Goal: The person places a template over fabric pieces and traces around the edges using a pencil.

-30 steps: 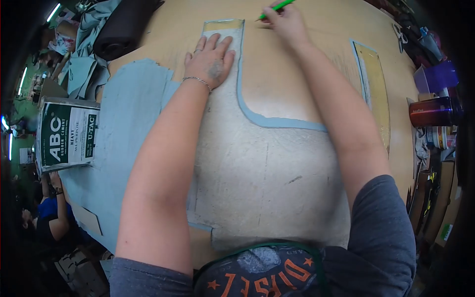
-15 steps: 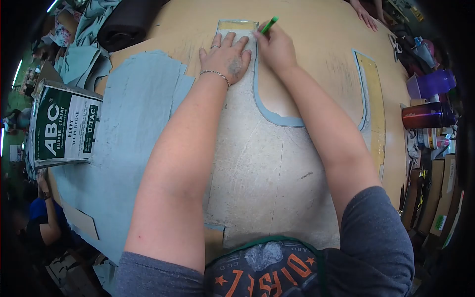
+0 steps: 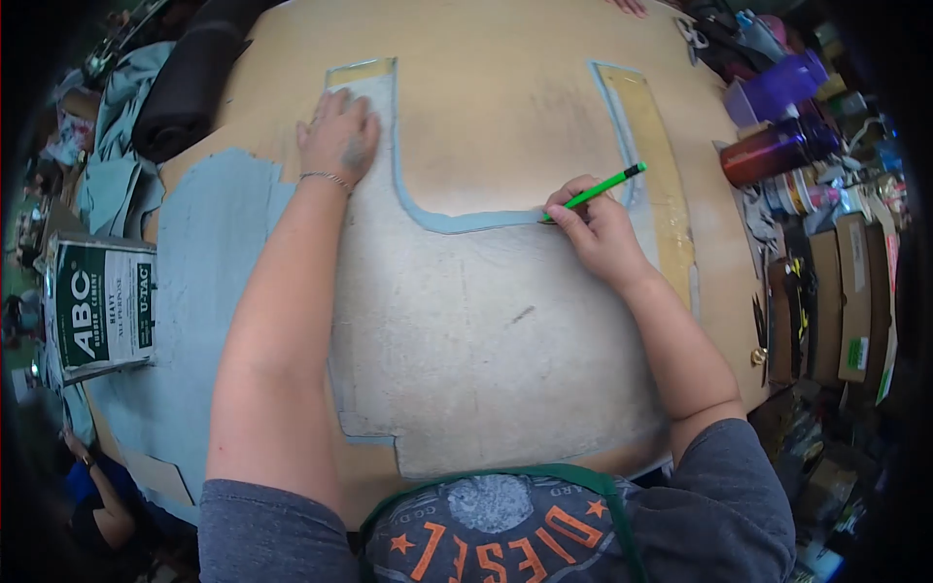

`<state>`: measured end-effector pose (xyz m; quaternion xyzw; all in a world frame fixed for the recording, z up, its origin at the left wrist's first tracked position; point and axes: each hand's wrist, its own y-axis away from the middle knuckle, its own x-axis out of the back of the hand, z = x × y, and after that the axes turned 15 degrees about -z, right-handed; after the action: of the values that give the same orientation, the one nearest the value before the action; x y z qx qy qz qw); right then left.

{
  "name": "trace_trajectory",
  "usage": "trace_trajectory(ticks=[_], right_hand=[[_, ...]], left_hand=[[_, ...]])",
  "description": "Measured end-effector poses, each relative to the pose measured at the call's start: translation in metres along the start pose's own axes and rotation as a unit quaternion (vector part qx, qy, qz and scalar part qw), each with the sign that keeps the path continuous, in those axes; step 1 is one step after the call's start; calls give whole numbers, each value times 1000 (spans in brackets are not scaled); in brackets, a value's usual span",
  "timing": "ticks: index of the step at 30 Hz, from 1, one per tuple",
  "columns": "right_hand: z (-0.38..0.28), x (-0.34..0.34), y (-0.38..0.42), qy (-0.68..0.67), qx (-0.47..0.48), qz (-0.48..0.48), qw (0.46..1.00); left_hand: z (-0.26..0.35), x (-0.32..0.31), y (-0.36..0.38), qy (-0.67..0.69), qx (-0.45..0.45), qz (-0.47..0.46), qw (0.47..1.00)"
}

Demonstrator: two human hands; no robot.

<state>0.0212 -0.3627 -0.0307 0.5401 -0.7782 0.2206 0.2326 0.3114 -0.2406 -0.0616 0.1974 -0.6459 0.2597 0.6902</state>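
Observation:
A worn grey U-shaped template [image 3: 486, 330] with yellow-taped edges lies over blue-grey material [image 3: 442, 222], which shows as a strip along the inner curve. Flat on the template's left arm rests my left hand [image 3: 340, 139], fingers spread and holding nothing. My right hand [image 3: 598, 228] pinches a green pencil [image 3: 607, 187], its tip at the lower inner curve, near the template's edge. Another large blue-grey sheet [image 3: 228, 262] lies to the left, partly behind my left forearm.
A rubber cement can [image 3: 102, 303] stands at the left, with a dark roll [image 3: 185, 83] beyond it. Bottles [image 3: 777, 151], scissors [image 3: 692, 34] and cardboard [image 3: 855, 291] line the right side. Other people's hands show at the top edge and lower left.
My right hand has moved with the pencil from the top of the left arm down to the curve's bottom. The view has shifted, and my left hand stays on the template.

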Motion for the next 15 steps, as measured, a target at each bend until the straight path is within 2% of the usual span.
trace_trajectory(ticks=[2, 4, 5, 6, 7, 8, 10, 13, 15], right_hand=[[21, 6, 8, -138, -24, -1, 990], [29, 3, 10, -243, -16, 6, 970], [31, 3, 10, -230, -11, -3, 973], [32, 3, 10, -232, -11, -1, 973], [33, 1, 10, -234, -13, -1, 972], [34, 1, 9, -236, -12, -2, 972], [36, 3, 9, -206, -12, -27, 978], [46, 7, 6, -148, 2, -27, 989], [51, 19, 10, -128, 8, -17, 992]], left_hand=[[3, 3, 5, -44, -46, 69, 996], [39, 14, 29, 3, -140, 185, 973], [68, 30, 51, 74, -213, 164, 960], [93, 29, 73, 164, -274, 105, 942], [125, 34, 103, 181, -346, 101, 915], [150, 37, 139, 186, -331, -63, 923], [192, 36, 186, 115, -311, -118, 936], [204, 25, 199, 74, -251, -174, 949], [206, 23, 202, 59, -241, -189, 950]])
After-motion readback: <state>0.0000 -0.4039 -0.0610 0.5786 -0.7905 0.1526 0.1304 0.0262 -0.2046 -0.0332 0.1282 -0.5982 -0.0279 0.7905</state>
